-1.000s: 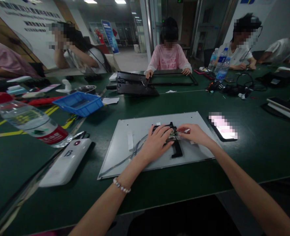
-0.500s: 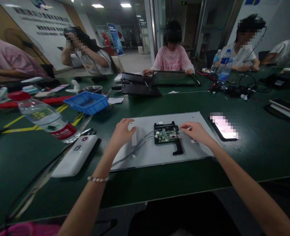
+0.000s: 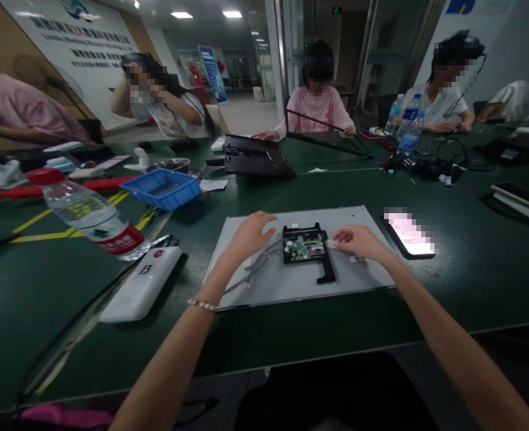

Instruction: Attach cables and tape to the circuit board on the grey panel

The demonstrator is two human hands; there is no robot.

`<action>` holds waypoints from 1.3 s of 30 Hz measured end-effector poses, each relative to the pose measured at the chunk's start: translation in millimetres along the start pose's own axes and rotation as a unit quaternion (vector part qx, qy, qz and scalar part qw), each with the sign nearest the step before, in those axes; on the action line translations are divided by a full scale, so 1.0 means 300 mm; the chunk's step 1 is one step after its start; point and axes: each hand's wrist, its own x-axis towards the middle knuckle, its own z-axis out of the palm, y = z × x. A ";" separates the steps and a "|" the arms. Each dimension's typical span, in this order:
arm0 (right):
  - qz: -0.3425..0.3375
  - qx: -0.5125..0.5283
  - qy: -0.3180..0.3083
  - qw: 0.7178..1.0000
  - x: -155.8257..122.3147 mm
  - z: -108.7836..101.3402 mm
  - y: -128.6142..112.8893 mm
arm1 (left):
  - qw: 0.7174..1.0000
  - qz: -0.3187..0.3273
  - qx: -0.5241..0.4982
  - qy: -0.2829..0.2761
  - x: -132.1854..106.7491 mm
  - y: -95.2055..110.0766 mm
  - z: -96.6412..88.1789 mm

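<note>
A flat light-grey panel (image 3: 286, 291) lies on the table before me. On its middle sits a black plastic bracket (image 3: 328, 270) with a green circuit board (image 3: 301, 250) in it. Thin grey cables (image 3: 259, 264) run from the board's left side toward the panel's near left corner. My left hand (image 3: 253, 232) hovers over the panel's left part, open, thumb and fingers apart, left of the bracket. At the bracket's right edge my right hand (image 3: 358, 240) is closed in a pinch on a small white strip (image 3: 331, 244); whether it is tape or ribbon I cannot tell.
A lit phone (image 3: 409, 234) lies right of the panel. To the left are a white power bank (image 3: 142, 284), a water bottle (image 3: 96, 218) and a blue bin (image 3: 161, 190). Across the table a person (image 3: 317, 102) handles a black frame (image 3: 331, 142) beside a black casing (image 3: 258, 157).
My left hand has moved right, toward the bracket. My right hand's fingers have curled in at the white strip. The person opposite has tilted the black frame up.
</note>
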 end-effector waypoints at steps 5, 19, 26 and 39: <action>0.060 -0.043 0.026 0.997 -0.004 -0.060 0.065 | 0.995 0.054 0.055 -0.066 0.111 0.118 0.062; 0.042 -0.171 0.114 0.978 -0.010 -0.071 0.080 | 0.994 0.065 0.089 -0.028 0.294 0.261 0.111; 0.045 -0.169 0.129 0.976 -0.007 -0.070 0.086 | 0.979 0.136 0.120 -0.091 0.355 0.380 0.182; -0.017 -0.161 0.145 0.976 -0.003 -0.053 0.045 | 0.989 0.079 -0.088 -0.084 0.088 0.148 0.015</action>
